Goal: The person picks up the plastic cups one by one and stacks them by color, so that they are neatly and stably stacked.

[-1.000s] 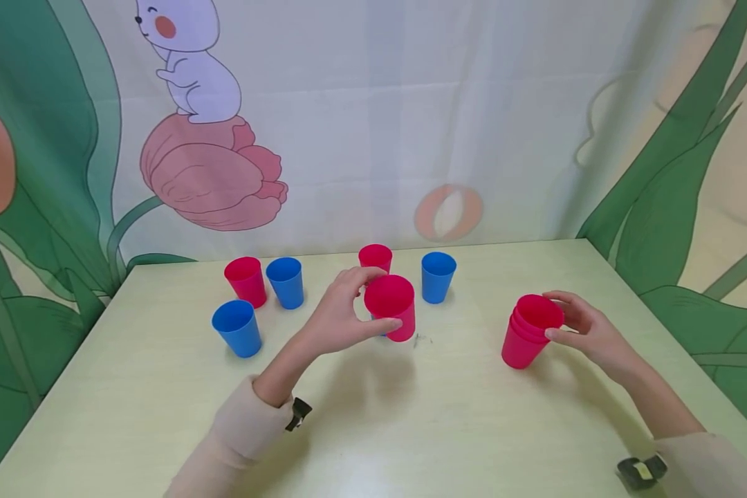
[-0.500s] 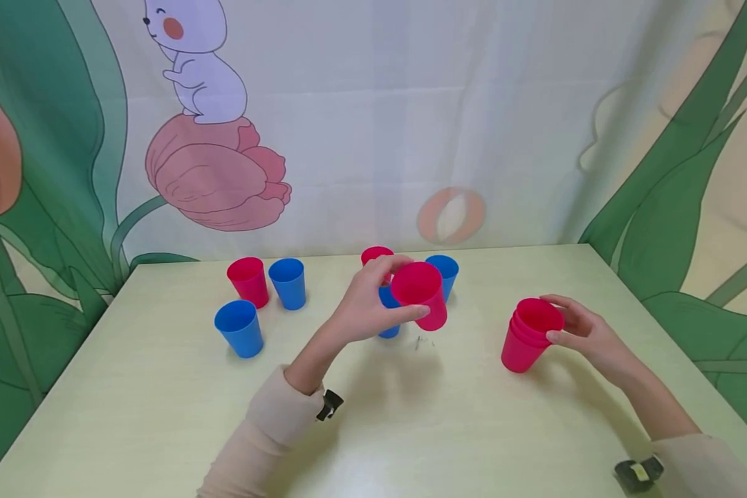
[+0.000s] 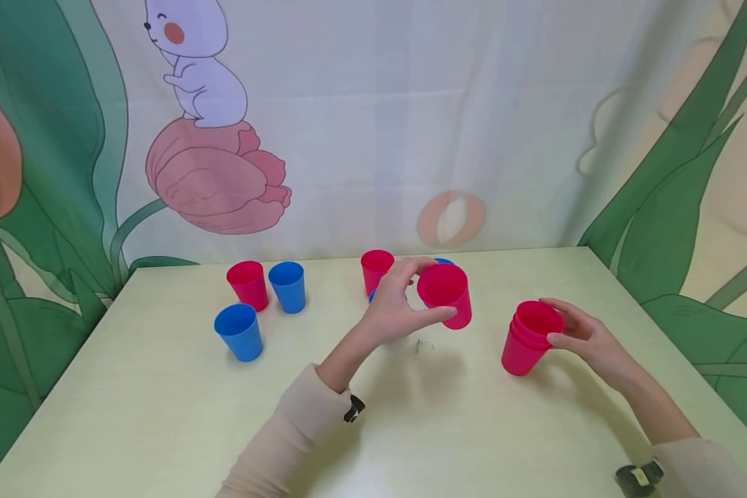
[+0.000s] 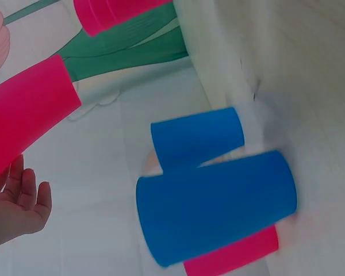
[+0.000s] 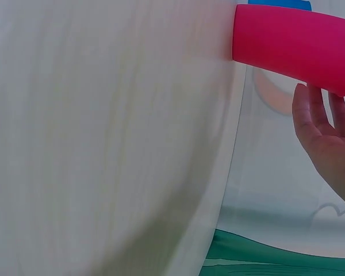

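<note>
My left hand [image 3: 438,289] grips a single red cup [image 3: 456,308] by its rim and holds it in the air over the middle of the table, mouth tilted toward me. In the left wrist view that red cup [image 4: 29,115] shows above my fingers [image 4: 14,201]. My right hand [image 3: 557,321] holds a tilted stack of red cups [image 3: 519,349] on the table at the right, thumb and fingers round its rim. The right wrist view shows the stack [image 5: 293,43] beside my fingers [image 5: 328,138].
On the pale table [image 3: 162,415] stand a red cup [image 3: 247,283], a blue cup [image 3: 288,285] and another blue cup [image 3: 239,330] at the left. A red cup [image 3: 376,270] stands at the back middle. Two blue cups [image 4: 218,204] are mostly hidden behind my left hand. A printed curtain hangs behind.
My left hand has lifted the red cup and carried it to the right, toward the stack. My right hand and the stack have stayed in place.
</note>
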Demonstrator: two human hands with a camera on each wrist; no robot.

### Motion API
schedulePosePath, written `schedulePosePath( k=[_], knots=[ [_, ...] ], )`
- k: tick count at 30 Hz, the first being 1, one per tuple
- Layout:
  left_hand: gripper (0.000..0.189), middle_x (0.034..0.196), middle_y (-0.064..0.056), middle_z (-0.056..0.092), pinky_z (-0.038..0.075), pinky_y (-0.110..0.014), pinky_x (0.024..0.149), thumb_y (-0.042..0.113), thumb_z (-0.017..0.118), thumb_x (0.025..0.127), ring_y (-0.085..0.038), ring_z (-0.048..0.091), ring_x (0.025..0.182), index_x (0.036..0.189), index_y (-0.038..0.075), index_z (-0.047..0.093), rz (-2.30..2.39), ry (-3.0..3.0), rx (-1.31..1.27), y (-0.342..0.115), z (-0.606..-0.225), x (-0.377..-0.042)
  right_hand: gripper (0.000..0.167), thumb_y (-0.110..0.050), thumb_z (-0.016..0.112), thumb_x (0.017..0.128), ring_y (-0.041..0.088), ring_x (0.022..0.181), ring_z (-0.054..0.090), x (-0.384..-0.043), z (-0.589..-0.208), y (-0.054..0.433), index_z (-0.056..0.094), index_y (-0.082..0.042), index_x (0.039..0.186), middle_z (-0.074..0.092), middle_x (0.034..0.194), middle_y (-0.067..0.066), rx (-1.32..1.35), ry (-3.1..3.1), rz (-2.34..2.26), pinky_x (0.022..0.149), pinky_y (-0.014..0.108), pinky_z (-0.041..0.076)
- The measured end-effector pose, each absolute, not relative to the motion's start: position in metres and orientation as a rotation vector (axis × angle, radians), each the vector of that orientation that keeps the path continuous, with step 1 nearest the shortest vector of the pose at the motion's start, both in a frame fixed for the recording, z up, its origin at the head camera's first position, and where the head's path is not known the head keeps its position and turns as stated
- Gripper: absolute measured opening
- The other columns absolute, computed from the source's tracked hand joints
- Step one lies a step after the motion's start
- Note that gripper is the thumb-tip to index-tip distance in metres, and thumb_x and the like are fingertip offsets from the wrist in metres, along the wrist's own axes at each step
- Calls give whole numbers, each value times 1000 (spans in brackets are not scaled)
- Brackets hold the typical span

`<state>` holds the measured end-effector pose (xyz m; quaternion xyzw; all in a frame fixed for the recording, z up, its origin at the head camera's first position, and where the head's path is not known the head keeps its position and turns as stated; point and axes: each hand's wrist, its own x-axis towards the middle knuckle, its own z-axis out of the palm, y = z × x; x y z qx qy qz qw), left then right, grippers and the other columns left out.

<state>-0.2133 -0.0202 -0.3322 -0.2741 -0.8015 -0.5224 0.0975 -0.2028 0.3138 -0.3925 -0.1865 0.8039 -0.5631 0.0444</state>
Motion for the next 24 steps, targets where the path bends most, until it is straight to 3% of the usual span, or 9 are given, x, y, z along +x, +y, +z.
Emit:
schedulePosePath(
  k=[9, 24],
  knots=[
    [64, 120, 3, 49, 48, -24, 76, 30, 76, 72, -11, 44, 109, 127, 14, 48, -1668, -2375, -725, 6, -335, -211, 51, -8, 53, 91, 6, 99, 54, -203, -396, 313, 34, -9, 139, 54, 114, -10, -570, 2433, -1726, 77, 27, 50],
    [58, 115, 5, 53, 45, -23, 79, 24, 76, 72, -5, 45, 105, 124, 14, 50, -1761, -2220, -837, 35, -329, -214, 54, -10, 55, 90, 5, 99, 54, -202, -391, 313, 32, -8, 139, 52, 114, -13, -533, 2477, -1686, 78, 30, 51]
  ],
)
